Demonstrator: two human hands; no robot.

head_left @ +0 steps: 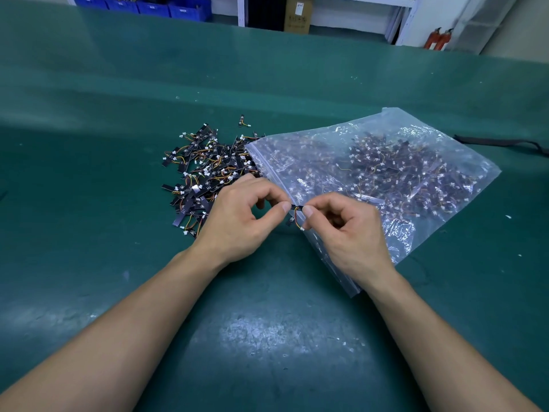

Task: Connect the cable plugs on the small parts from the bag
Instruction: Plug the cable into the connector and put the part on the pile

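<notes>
Over the green worktop [267,322], the left hand [237,221] and right hand [347,233] meet, each pinching one end of a small part [298,207] between thumb and forefinger. Its cable hangs below, ending in a white plug [302,229]. Just behind lies the clear bag [386,173] full of parts, its mouth at a loose pile [205,173]. Blue bins [154,7] stand far back.

Left hand [237,221] and right hand [350,230] pinch one small part [298,208] between them, over bag [416,162] mouth; loose pile [205,176] left on table [267,322].
</notes>
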